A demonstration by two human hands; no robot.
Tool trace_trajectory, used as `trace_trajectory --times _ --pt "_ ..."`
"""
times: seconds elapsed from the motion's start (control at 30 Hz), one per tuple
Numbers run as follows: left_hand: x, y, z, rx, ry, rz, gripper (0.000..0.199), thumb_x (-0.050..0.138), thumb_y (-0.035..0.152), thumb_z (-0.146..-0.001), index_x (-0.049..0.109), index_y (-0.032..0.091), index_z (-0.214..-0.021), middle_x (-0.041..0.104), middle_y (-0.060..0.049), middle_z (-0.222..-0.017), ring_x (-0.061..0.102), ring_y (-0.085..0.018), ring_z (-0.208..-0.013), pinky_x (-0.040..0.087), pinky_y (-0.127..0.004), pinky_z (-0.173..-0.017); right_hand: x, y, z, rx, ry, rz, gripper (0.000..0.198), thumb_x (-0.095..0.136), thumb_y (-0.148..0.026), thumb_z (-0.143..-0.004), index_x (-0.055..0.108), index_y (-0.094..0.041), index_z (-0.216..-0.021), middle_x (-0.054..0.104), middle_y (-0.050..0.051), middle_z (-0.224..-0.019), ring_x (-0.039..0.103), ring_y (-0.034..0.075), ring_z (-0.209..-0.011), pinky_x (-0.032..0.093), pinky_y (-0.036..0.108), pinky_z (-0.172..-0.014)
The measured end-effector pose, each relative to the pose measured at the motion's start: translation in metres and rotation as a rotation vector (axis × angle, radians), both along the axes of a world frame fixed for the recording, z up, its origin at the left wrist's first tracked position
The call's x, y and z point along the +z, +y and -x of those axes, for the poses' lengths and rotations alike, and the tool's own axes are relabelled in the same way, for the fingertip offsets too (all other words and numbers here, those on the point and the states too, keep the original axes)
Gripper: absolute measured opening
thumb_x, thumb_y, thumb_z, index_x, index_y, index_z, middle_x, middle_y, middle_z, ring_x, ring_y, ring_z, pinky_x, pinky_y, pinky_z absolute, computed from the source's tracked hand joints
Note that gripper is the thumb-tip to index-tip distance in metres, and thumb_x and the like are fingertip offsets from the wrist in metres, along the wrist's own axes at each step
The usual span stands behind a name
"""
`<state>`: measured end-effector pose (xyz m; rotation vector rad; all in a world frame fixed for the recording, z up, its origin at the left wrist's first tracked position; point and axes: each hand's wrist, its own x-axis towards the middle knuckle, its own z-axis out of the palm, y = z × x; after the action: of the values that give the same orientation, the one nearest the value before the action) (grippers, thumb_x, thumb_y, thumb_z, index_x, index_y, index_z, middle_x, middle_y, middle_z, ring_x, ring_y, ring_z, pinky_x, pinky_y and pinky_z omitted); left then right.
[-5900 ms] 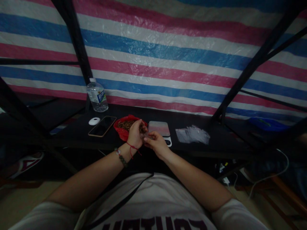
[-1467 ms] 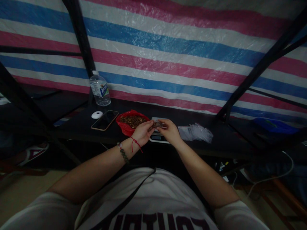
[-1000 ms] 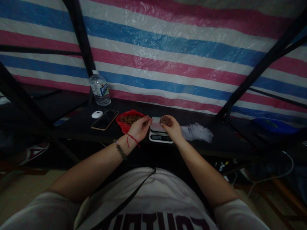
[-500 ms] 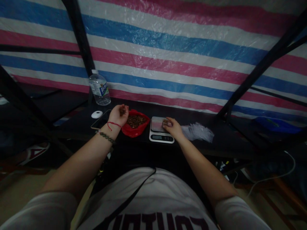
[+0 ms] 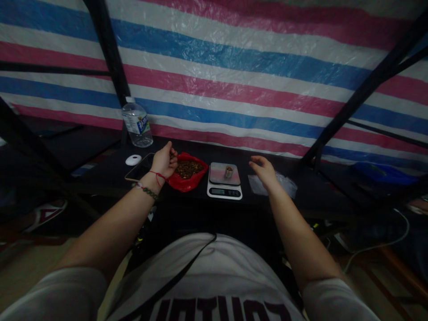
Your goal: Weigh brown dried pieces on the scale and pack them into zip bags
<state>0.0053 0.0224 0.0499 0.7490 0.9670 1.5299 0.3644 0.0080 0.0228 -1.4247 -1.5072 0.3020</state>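
Observation:
My left hand (image 5: 166,161) is curled closed at the left edge of a red bag (image 5: 180,184) of small brown pieces (image 5: 189,169). Its fingers hide the palm, where brown pieces showed a moment ago. To the right of the bag is a white kitchen scale (image 5: 211,195) with a lit display. A small clear cup (image 5: 228,172) with brown contents rests on the scale's plate. My right hand (image 5: 264,171) is off the cup, its thumb and fingers apart and holding nothing, over a pile of clear plastic bags (image 5: 286,185).
A clear plastic bottle (image 5: 138,125) stands at the back left. In front of it lie a white rounded case (image 5: 133,160) and a phone (image 5: 140,168). Black frame posts (image 5: 112,58) flank the black table, with a striped plastic sheet (image 5: 227,84) behind.
My right hand has let go of the cup and moved right, over the clear bags. My left hand has turned and its fingers have curled shut over the palm.

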Motion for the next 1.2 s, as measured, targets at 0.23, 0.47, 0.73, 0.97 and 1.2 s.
trace_trajectory --times 0.23,0.47,0.73,0.97,1.2 --pt "-0.018 0.003 -0.003 0.115 1.435 -0.349 0.043 0.050 0.053 -0.083 0.055 0.018 -0.058 0.055 -0.004 -0.058 0.051 -0.017 -0.059 0.038 -0.028 -0.058 0.019 -0.012 -0.015 -0.033 -0.228 0.212 0.034 0.065 -0.036 -0.075 0.067 -0.017 -0.103 0.069 0.009 -0.108 0.064 0.023 -0.101 0.046 0.038 -0.092" --pt "-0.033 0.013 -0.010 -0.023 1.681 -0.569 0.028 0.055 0.044 -0.084 0.065 0.019 -0.076 0.061 -0.010 -0.088 0.058 -0.023 -0.090 0.044 -0.031 -0.086 0.017 -0.008 -0.032 -0.152 -0.480 0.386 0.037 0.062 -0.040 -0.079 0.067 -0.017 -0.107 0.068 0.011 -0.112 0.063 0.026 -0.105 0.046 0.035 -0.091" --pt "-0.028 0.009 -0.010 -0.142 1.742 -0.542 0.030 0.043 0.028 -0.088 0.070 0.020 -0.098 0.067 -0.010 -0.106 0.059 -0.023 -0.101 0.040 -0.033 -0.097 0.018 -0.007 -0.042 -0.191 -0.565 0.482 0.045 0.057 -0.047 -0.081 0.065 -0.016 -0.113 0.066 0.013 -0.116 0.061 0.028 -0.110 0.043 0.036 -0.094" --pt "-0.025 0.005 -0.003 -0.206 1.809 -0.523 0.033 0.043 0.026 -0.086 0.071 0.024 -0.104 0.069 -0.007 -0.114 0.062 -0.023 -0.101 0.044 -0.031 -0.091 0.007 -0.003 -0.061 -0.197 -0.765 0.600 0.044 0.063 -0.044 -0.075 0.068 -0.014 -0.106 0.068 0.018 -0.110 0.063 0.030 -0.105 0.047 0.036 -0.087" --pt "-0.019 0.004 0.006 -0.204 1.907 -0.467 0.036 0.052 0.042 -0.082 0.071 0.021 -0.104 0.069 -0.011 -0.109 0.063 -0.025 -0.096 0.044 -0.032 -0.089 -0.012 0.003 -0.059 -0.181 -0.791 0.674 0.022 0.068 -0.031 -0.070 0.071 -0.017 -0.087 0.071 0.019 -0.095 0.067 0.030 -0.093 0.050 0.040 -0.079"
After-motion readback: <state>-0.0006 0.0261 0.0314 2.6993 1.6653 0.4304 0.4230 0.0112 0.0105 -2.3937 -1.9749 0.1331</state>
